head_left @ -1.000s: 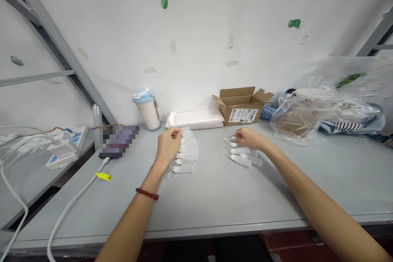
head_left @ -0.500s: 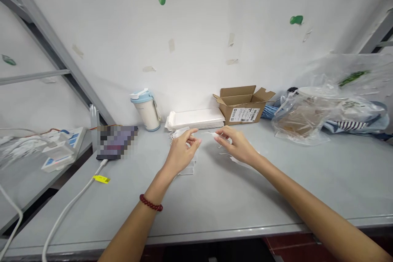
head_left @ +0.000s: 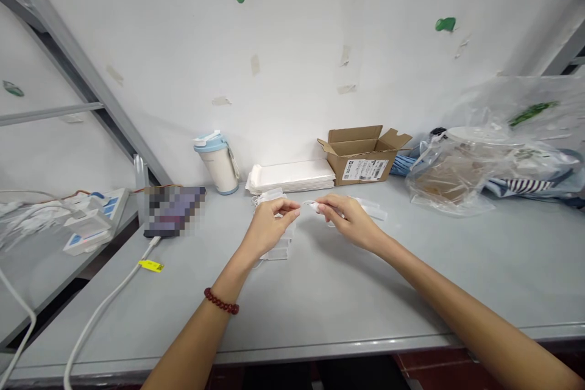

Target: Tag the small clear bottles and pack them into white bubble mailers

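Where two hands meet over bench: one small white piece pinched by right hand; left hand fingertips pressed together just left; one stack beneath.

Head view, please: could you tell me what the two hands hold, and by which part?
A small white piece spans between the left hand and right hand, pinched at its ends by the fingertips; what it is cannot be told.

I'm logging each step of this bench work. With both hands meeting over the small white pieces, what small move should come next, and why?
Probably bring the fingertips together: the left hand and right hand each pinch a small white piece, with a narrow gap between them above the table.
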Demonstrator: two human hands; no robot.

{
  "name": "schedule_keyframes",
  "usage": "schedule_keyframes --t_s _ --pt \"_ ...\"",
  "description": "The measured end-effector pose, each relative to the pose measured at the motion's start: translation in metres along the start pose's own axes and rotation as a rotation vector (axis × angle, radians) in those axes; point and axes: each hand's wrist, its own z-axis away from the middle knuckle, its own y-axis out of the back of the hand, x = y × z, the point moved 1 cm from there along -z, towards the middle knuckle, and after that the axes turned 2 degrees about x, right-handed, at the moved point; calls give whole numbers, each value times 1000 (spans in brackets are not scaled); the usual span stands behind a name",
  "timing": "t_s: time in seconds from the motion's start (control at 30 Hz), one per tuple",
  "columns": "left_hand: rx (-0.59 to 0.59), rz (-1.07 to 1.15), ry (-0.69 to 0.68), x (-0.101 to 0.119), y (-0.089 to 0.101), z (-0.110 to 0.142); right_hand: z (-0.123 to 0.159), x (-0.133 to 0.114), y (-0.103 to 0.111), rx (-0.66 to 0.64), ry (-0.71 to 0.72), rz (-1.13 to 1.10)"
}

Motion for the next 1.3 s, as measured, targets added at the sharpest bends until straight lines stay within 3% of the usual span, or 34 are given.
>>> schedule_keyframes --t_s 0.43,0.8,1.3 --pt "-60 167 99 7 2 2 1 -2 -2 -11 48 -8" --pt "7 280 155 8 3 2 2 -3 0 -5 39 -1" --pt "-136 641 291 1 -3 4 4 -11 -2 -17 25 -66"
